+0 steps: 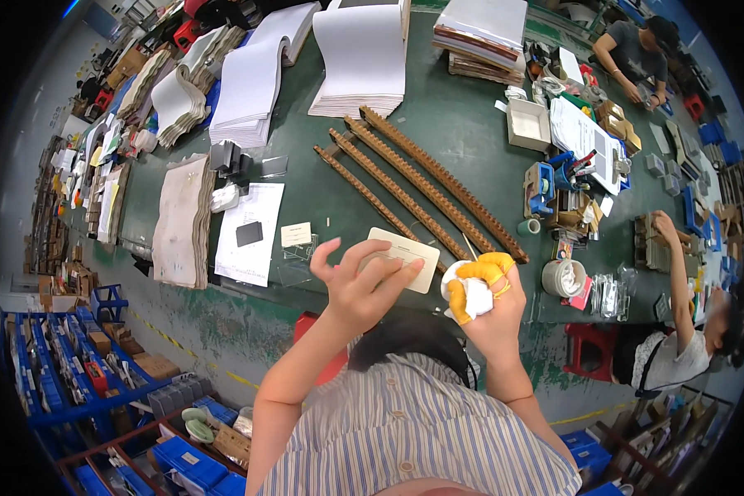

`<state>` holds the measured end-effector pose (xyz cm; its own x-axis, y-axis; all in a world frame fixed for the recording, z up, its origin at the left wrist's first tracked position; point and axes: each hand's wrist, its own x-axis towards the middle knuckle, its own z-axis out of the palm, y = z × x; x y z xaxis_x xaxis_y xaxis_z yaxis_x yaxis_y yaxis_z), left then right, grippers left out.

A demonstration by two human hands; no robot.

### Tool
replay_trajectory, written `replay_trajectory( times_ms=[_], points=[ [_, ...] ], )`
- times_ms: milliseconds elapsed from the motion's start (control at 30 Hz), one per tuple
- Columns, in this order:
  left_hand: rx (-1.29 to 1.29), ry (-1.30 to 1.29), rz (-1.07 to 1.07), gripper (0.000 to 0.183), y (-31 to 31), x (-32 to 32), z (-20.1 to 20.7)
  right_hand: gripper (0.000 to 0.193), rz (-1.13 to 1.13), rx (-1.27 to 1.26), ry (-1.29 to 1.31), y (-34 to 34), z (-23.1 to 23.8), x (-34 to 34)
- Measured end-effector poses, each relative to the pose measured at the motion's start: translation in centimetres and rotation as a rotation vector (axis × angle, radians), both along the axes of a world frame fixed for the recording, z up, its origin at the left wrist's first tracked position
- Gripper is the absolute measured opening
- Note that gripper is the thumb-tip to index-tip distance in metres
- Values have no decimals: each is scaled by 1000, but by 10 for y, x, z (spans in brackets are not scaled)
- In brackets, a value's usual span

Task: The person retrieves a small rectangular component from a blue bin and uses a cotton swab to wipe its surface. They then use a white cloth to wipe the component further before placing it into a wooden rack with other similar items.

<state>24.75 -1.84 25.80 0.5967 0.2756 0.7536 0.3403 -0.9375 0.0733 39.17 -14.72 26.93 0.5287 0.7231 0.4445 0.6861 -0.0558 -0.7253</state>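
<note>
My left hand has its fingertips laid over a cream card with rounded corners and printed lines, near the table's front edge. Its little finger sticks out to the left, and whatever is under the card is hidden. Yellow covers sheathe several fingers of my right hand. These fingers are bent around a wad of white cloth, just right of the card. A thin pale stick shows above the right fingers; I cannot tell whether they hold it.
Long notched wooden strips lie diagonally beyond my hands. To the left are a white sheet with a dark rectangle, a smaller cream card and paper stacks. A white tub stands at right. Two other people work farther right.
</note>
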Motion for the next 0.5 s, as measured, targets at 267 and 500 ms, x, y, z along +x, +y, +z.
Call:
replay_trajectory(
  times_ms=[267, 500],
  points=[
    [-75, 107, -18, 26, 1, 8, -7, 24, 31, -17, -31, 5, -3, -4],
    [-11, 174, -4, 24, -1, 15, -8, 23, 108, -115, -105, 16, -6, -7]
  ],
)
